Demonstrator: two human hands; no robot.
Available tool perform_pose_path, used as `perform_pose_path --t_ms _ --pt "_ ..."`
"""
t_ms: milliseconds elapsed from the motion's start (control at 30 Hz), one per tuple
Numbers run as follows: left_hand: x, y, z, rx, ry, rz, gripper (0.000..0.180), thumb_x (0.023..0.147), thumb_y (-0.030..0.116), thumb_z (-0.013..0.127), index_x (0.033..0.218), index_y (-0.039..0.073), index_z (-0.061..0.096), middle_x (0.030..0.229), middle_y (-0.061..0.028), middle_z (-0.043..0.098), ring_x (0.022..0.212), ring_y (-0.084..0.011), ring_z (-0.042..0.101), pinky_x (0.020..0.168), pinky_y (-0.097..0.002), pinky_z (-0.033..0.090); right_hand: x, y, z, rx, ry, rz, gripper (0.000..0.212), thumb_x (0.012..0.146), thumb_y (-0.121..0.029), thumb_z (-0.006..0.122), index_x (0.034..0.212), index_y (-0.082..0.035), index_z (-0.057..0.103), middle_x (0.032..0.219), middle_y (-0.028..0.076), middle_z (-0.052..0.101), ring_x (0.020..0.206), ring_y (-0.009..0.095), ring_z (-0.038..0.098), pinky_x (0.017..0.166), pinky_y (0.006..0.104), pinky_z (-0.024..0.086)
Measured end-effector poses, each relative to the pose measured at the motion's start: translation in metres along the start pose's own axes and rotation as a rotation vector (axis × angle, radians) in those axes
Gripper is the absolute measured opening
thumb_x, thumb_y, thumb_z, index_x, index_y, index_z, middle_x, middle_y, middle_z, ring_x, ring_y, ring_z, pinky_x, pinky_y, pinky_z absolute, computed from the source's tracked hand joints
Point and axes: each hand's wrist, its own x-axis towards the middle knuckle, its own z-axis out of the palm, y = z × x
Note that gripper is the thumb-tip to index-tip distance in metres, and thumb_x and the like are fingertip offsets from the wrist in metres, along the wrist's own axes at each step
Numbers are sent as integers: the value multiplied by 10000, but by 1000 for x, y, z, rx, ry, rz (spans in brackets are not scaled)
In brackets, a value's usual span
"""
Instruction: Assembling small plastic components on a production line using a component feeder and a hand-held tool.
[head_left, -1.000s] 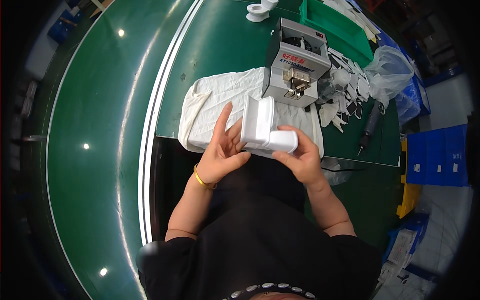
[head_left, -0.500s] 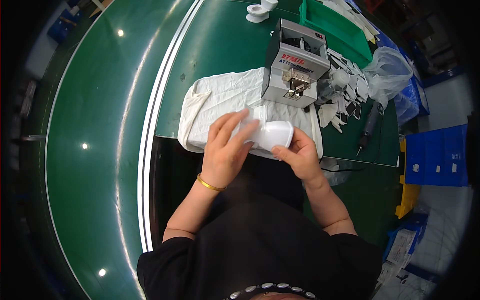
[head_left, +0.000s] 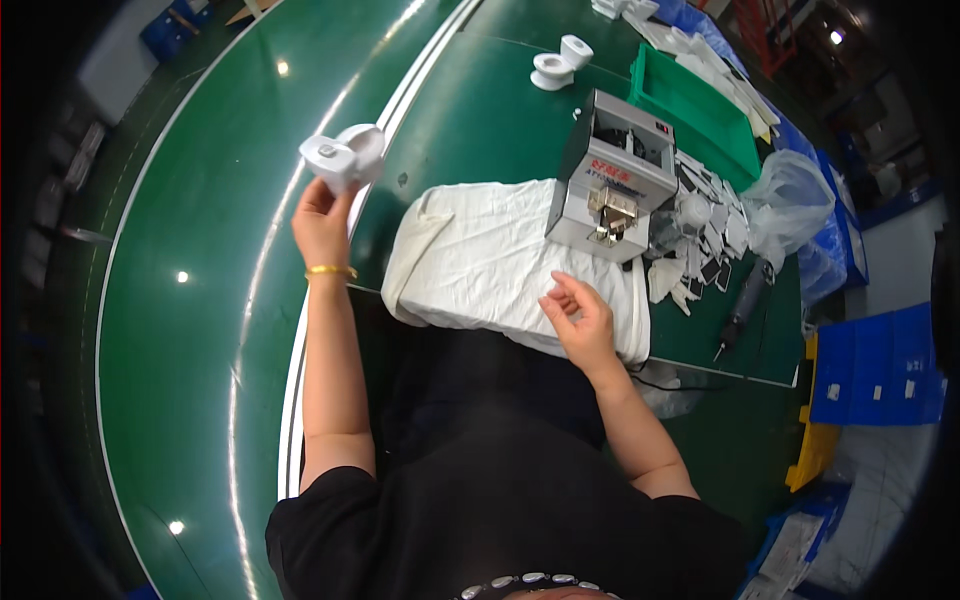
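Observation:
My left hand (head_left: 323, 228), with a gold bangle at the wrist, grips a small white toy toilet (head_left: 333, 162) between thumb and fingers. It holds the toy up at the far left, over the white-edged border of the green surface. My right hand (head_left: 582, 322) is empty, its fingers apart and slightly curled, above the white cloth (head_left: 475, 255) on the table. Just beyond that hand, a silver-grey screw feeder (head_left: 575, 228) stands on the cloth's right part. Another white toy toilet (head_left: 553, 72) stands on the table behind the feeder.
A green bin (head_left: 700, 130) lies at the back right. Small white and black pieces (head_left: 715, 225) are heaped beside the feeder, near an electric screwdriver (head_left: 745, 312) and a clear plastic bag (head_left: 795, 195). A wide green belt-like surface (head_left: 190, 370) runs along the left. Blue bins (head_left: 870, 345) stand far right.
The white toy toilet was between both hands over the cloth. My left hand has carried it away to the far left; my right hand has let go. The view has shifted slightly.

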Motion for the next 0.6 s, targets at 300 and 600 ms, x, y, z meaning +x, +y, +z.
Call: perform_pose_path --t_ms 300,600 --pt "38 -58 -47 843 175 -83 560 753 405 767 1158 31 667 1162 -156 663 1170 -346 546 999 -422 425 -1 -3 7 -153 -8 -145 181 829 -104 724 984 -27 674 785 79 633 691 207 620 596 302 508" --pt "-14 -20 -4 927 319 473 860 717 288 821 1401 -16 399 1436 -255 398 1341 -421 334 1123 -480 274 3 -2 2 -88 -15 -104 166 834 -68 717 985 -12 675 813 85 640 698 179 627 618 277 508"
